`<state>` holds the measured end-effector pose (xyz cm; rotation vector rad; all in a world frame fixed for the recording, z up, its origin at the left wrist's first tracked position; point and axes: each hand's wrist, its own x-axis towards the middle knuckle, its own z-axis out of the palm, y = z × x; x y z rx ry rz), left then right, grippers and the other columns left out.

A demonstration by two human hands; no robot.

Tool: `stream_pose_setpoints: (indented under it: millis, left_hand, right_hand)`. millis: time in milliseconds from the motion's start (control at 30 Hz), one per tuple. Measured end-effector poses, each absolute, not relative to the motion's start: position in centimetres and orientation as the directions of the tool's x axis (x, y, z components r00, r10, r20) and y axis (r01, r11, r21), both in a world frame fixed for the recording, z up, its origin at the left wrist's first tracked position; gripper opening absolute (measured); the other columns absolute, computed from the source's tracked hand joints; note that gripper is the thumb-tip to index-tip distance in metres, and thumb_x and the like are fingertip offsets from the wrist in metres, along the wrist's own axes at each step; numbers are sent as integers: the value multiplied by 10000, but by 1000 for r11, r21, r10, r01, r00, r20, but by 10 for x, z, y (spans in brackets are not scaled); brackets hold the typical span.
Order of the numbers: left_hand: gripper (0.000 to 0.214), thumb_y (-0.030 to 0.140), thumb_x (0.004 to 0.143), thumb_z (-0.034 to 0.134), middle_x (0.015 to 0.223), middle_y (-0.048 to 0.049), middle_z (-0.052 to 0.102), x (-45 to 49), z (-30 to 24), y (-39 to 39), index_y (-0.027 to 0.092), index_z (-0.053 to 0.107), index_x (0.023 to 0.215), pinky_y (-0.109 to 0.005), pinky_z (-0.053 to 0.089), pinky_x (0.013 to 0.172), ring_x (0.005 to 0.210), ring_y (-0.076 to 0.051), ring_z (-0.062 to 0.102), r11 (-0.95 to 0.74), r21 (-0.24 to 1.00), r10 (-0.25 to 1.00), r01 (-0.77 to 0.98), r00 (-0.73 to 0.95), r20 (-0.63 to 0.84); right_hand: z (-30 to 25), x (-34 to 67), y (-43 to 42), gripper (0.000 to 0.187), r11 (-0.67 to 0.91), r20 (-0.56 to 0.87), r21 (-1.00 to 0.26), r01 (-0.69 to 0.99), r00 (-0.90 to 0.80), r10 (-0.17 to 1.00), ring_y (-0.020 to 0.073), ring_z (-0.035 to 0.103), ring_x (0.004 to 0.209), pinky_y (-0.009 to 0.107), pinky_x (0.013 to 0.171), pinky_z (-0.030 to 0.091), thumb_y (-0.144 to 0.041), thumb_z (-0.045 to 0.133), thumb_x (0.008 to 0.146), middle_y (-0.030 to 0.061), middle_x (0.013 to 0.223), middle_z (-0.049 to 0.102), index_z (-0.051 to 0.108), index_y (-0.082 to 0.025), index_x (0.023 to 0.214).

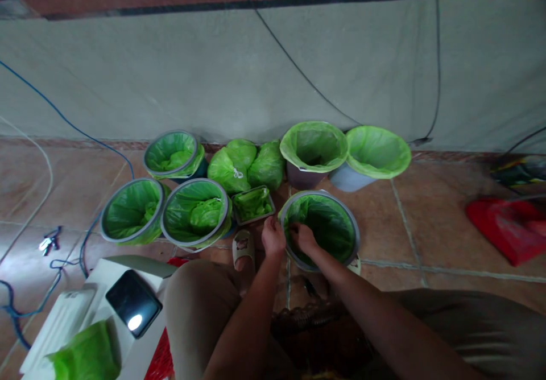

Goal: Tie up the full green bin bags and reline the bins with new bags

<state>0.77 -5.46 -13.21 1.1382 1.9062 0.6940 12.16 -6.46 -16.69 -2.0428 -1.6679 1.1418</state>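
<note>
Two hands [273, 236] [304, 238], round plastic-lined bin [356, 233]

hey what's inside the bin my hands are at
A green liner, with your right hand over the left part of the opening. The liner hides the inner wall of the bin; the bottom is too dark to make out.

Dim light, soft blur, 1 glare spot on phone [133, 302].

left hand [273, 235] near right hand [302, 236]
</note>
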Motion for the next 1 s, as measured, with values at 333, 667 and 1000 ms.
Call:
stream_pose_setpoints:
  millis: [333, 667, 1000]
  left_hand:
    - [602, 239, 932, 394, 1520, -170, 375, 31, -132, -58, 127, 270, 1511, -422, 324, 1131, 1405, -263, 355, 49, 603, 998, 796, -10, -68]
    - [645, 206, 904, 423, 1514, -201, 370, 39, -145, -53, 115, 247, 1517, -403, 404, 1061, 1316, -293, 473, 68, 501, 989, 863, 8, -148]
    - [742, 245, 865, 504, 1485, -237, 374, 34, -150, -68, 75, 182, 1511, -400, 369, 1099, 1383, -289, 386, 192, 604, 980, 774, -124, -153]
  right_hand:
    - [-107, 219, -54, 459, -389, 109, -400, 830, 465, 879, 308, 499, 1215, 440, 1028, 374, -294, 429, 920, 203, 1300, 564, 499, -90, 1326]
    - [-149, 261, -52, 627, -353, -249, -237, 905, 295, 923, 310, 521, 1199, 418, 960, 428, -359, 410, 934, 220, 1437, 432, 277, -90, 1484]
    - [-121, 204, -4, 639, 51, -89, -197, 979, -70, 994, 295, 259, 1421, 526, 1142, 185, -145, 384, 900, 126, 1570, 286, 248, -151, 1524]
